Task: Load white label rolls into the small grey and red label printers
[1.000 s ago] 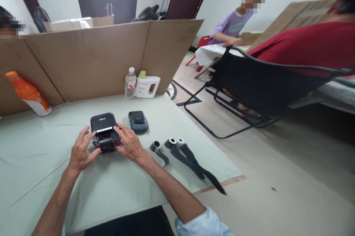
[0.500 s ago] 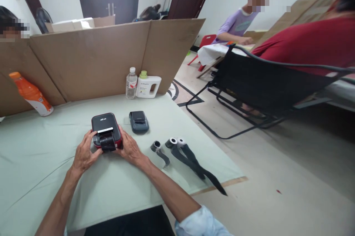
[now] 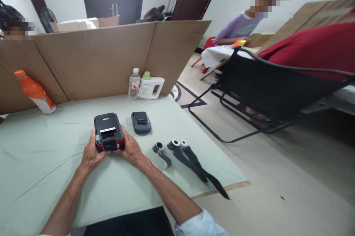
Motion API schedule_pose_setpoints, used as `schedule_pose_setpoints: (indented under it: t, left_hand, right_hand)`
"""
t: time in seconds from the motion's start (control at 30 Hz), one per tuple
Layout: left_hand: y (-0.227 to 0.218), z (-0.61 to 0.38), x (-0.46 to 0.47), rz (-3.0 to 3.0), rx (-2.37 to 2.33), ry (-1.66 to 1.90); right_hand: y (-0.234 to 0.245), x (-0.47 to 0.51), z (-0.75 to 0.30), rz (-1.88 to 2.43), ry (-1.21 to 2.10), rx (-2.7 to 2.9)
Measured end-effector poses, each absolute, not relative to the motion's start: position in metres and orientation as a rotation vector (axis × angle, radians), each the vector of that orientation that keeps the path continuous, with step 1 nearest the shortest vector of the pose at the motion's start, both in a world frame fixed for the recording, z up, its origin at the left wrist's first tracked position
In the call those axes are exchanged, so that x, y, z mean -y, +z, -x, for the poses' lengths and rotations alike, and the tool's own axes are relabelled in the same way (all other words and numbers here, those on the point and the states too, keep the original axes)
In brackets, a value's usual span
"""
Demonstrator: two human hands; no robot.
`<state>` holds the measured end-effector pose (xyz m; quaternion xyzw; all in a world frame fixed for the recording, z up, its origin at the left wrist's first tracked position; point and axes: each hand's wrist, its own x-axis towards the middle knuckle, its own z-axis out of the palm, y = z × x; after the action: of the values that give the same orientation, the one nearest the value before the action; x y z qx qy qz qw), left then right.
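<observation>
Over the pale green tablecloth, just left of a smaller dark gadget, a black printer with red sides is cupped between two hands; whether its base rests fully on the cloth cannot be told. It looks like a hard plastic case, so it should feel stiff and fairly light, a little slick on the smooth top. The dark strip at its front seems thin and easily creased, better left untouched. The two side walls look like the surest hold, with thumbs low at the front corners.

That is about how the grip stands: the left hand lays its fingers along the left side, the right hand along the right, both closed against the case, though some fingertips are hidden. Palms face inward, and the forearms slant in from the lower corners, converging on the printer. The right forearm passes near the loose rolls.
</observation>
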<state>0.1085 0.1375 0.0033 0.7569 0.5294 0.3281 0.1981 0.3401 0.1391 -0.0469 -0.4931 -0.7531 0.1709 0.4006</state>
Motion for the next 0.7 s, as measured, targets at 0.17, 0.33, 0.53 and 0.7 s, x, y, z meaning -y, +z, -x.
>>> schedule_pose_setpoints:
  t: [0.17,0.33,0.53,0.7]
  left_hand:
    - [0.0017,-0.1091,-0.1349,-2.069,-1.486,0.914]
    - [-0.0014,-0.1090,-0.1344,-2.054,-1.456,0.952]
    - [-0.0014,-0.1126,-0.1331,-2.022,-1.477,0.962]
    - [0.0004,-0.1152,-0.1318,-1.985,-1.455,0.988]
  right_hand:
    - [-0.0496,-0.1384,-0.3397,1.241,0.436,1.903]
    - [-0.0530,-0.1390,-0.3395,1.231,0.391,1.904]
    - [-0.0519,-0.1378,-0.3396,1.215,0.389,1.906]
    - [-0.0510,-0.1363,-0.3393,1.212,0.428,1.898]
